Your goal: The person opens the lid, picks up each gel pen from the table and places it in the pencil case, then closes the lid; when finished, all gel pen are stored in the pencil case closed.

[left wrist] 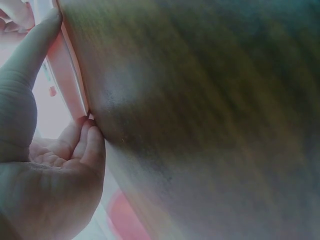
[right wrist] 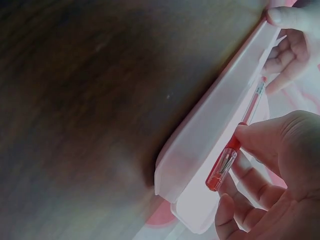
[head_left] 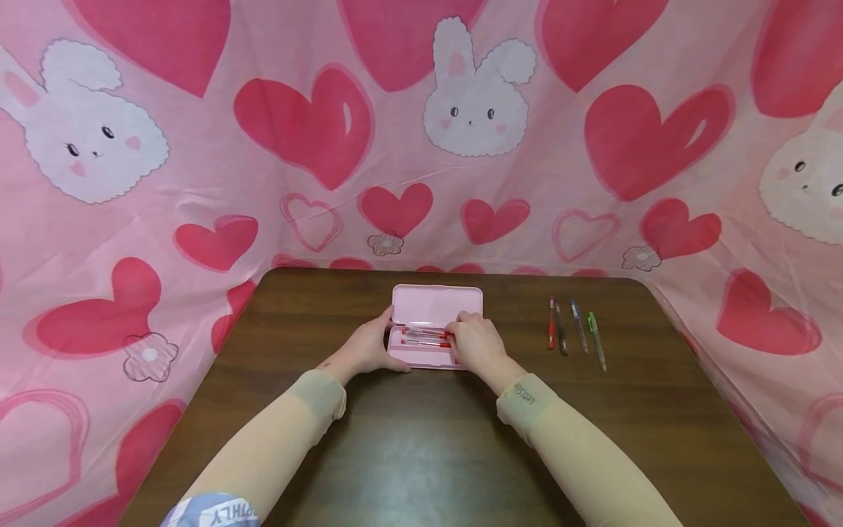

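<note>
A pink pencil case (head_left: 424, 356) lies on the table with its lid (head_left: 437, 305) tipped back. My left hand (head_left: 366, 347) grips the case's left end, thumb at the front edge and fingers toward the hinge side. Over the right part of the case, my right hand (head_left: 479, 344) pinches a red-capped clear pen (right wrist: 223, 162) between thumb and fingers. That pen points leftward along the case, close over its inside. Pens with red ends (head_left: 421, 332) show within the case, partly hidden by the right hand.
To the right on the brown table (head_left: 435, 446) lie a red pen (head_left: 551, 323), a dark pen (head_left: 561, 329), a blue-capped pen (head_left: 579, 326) and a green clear pen (head_left: 597, 341). A pink cloth (head_left: 408, 161) with hearts and rabbits hangs around the table's back and sides.
</note>
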A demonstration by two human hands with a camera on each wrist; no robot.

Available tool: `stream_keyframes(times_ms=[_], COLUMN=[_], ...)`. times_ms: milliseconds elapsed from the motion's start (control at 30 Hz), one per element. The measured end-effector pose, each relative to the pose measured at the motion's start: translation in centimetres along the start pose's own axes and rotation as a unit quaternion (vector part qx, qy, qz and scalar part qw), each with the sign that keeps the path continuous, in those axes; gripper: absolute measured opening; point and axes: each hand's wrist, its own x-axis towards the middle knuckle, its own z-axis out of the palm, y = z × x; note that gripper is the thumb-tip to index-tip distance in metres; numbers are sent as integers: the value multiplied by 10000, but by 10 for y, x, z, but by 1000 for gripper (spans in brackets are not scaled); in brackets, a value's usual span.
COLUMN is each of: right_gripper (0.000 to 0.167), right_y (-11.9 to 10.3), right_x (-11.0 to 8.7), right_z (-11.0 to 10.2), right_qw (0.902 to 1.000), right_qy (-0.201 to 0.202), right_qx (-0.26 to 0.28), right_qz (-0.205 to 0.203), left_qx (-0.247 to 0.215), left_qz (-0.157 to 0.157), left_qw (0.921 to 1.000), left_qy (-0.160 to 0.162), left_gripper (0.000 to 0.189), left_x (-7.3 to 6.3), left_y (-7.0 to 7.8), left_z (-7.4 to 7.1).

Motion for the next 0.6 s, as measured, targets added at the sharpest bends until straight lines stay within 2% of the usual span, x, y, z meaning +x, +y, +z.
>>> stream_keyframes(times_ms=[233,600], right_gripper=[21,28], right_y=[-1,-1], right_x=[2,5], right_z=[1,0], right_qw=[9998,9982], right_qy=[-214,-556], right_qx=[-54,-208], right_qz=[-7,34], left_qx=[-86,23], left_qz=[84,-14], left_qw=[9999,10000], left_qy=[3,-23], left_gripper=[141,142], left_x=[0,1], left_y=[3,3], left_z=[-2,-2])
